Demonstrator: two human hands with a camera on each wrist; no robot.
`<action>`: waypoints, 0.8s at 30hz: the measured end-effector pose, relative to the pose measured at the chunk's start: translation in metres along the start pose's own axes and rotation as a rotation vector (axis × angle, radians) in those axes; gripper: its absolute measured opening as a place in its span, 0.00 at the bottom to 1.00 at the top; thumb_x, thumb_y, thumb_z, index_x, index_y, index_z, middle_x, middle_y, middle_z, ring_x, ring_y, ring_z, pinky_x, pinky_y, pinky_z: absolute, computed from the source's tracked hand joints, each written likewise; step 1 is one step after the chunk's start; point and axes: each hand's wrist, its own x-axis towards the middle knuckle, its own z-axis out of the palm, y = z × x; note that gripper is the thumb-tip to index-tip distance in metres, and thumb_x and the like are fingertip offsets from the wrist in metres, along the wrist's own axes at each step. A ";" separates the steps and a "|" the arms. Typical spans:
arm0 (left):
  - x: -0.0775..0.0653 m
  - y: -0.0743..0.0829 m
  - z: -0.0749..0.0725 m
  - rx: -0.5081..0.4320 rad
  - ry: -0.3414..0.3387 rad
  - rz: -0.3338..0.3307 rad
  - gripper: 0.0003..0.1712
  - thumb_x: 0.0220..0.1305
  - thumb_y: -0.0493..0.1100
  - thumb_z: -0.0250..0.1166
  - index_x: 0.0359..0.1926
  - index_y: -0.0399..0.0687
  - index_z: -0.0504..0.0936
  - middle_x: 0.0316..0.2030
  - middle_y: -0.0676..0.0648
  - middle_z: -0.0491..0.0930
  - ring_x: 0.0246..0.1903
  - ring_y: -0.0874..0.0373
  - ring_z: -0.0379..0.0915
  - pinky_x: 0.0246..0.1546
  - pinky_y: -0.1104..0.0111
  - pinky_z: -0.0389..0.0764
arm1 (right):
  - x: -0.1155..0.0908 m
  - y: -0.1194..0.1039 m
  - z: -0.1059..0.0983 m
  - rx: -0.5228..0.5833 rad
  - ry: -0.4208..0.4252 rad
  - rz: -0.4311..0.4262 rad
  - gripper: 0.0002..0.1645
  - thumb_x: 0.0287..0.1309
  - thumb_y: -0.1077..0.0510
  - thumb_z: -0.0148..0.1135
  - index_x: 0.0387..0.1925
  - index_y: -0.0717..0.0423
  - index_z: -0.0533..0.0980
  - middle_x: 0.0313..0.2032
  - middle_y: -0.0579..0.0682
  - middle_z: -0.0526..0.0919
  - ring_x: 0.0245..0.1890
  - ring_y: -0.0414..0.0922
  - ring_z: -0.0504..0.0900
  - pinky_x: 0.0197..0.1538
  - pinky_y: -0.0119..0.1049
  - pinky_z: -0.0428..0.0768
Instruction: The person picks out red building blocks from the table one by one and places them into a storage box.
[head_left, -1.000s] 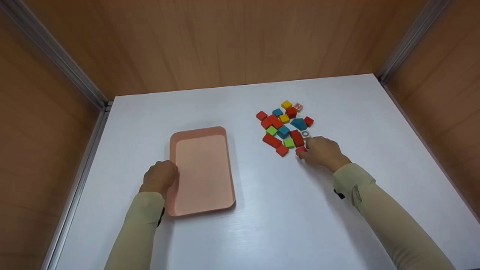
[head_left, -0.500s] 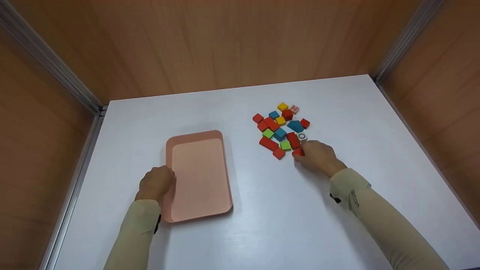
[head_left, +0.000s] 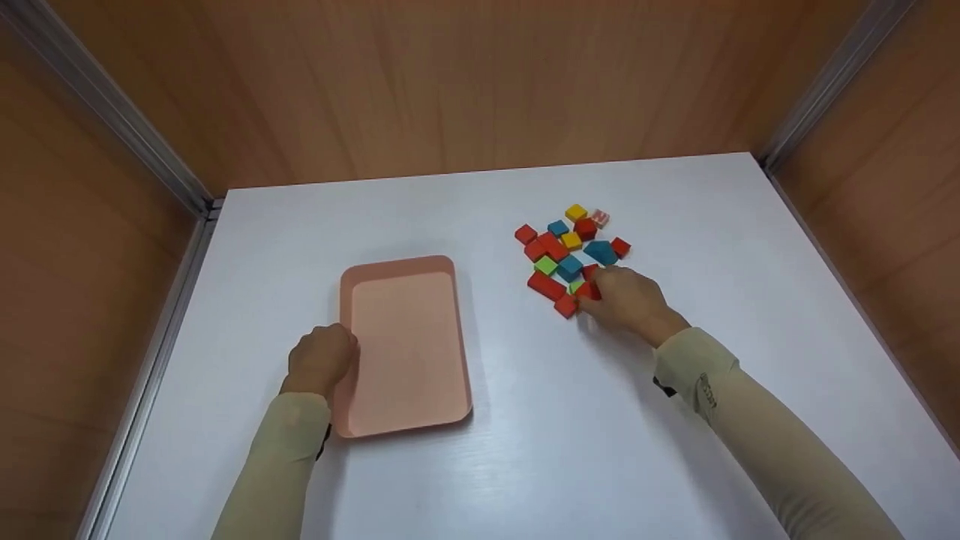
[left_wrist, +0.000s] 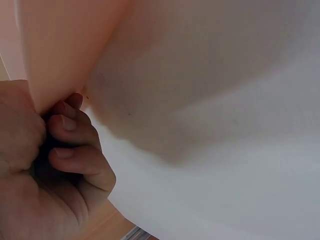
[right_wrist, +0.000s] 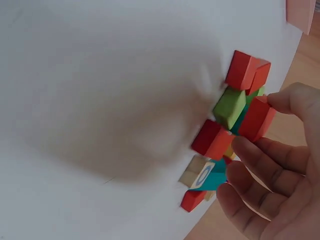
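In the head view my left hand grips the left rim of a pink rectangular tray. Its fingertips curl under the tray's side wall in the left wrist view. On the right, my right hand is at the near side of a cluster of toy blocks. Thumb and index finger pinch a red block in the right wrist view. It overlaps a green block and a red oblong block there. A white block with a ring mark lies close to the other fingers.
Further blocks lie past the right hand, among them a blue one, a yellow one and a long red one. They rest on a white table. Wooden panels stand behind and at both sides.
My right hand has moved left with the red block, from the cluster's near-right corner to over the green block, and now covers the ring-marked block. The left hand keeps its grip on the tray.
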 end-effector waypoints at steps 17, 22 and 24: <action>-0.003 0.005 0.003 0.047 0.038 0.023 0.11 0.72 0.33 0.54 0.38 0.29 0.80 0.31 0.35 0.82 0.31 0.47 0.81 0.30 0.53 0.82 | -0.005 -0.084 0.013 -0.149 0.093 -0.276 0.27 0.57 0.45 0.72 0.50 0.58 0.79 0.39 0.51 0.82 0.39 0.47 0.78 0.43 0.41 0.81; -0.003 0.006 0.004 0.044 0.029 0.005 0.09 0.72 0.32 0.55 0.39 0.30 0.81 0.30 0.37 0.81 0.29 0.51 0.78 0.29 0.54 0.82 | -0.011 -0.110 0.018 -0.192 0.100 -0.367 0.28 0.56 0.45 0.73 0.52 0.58 0.80 0.40 0.52 0.83 0.39 0.47 0.78 0.44 0.41 0.82; -0.002 0.005 0.004 0.038 0.036 0.001 0.10 0.72 0.32 0.55 0.39 0.30 0.81 0.30 0.38 0.81 0.27 0.52 0.77 0.28 0.55 0.82 | -0.013 -0.119 0.019 -0.196 0.102 -0.397 0.28 0.55 0.44 0.73 0.52 0.57 0.80 0.40 0.51 0.83 0.38 0.47 0.78 0.43 0.40 0.81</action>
